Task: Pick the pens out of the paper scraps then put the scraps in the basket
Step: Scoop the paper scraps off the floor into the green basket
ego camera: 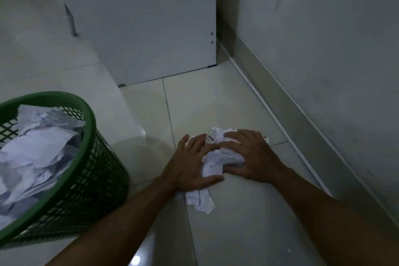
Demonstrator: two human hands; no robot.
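Paper scraps lie in a small crumpled pile on the tiled floor, near the corner where a white cabinet panel meets the wall. The left hand rests flat on the left side of the pile, fingers extended and spread, thumb lying along the near edge of the paper; it presses rather than grips. The right hand covers the right side of the pile, fingers laid over the top of the crumpled sheets and only slightly bent, palm down; it too lies released on the paper. A few loose sheets protrude from under the left palm toward the camera. The green mesh basket stands on the floor to the left of the hands, apart from the pile, tilted in the wide-angle view. More white scraps fill it close to the rim. No pen can be made out among the scraps on the floor.
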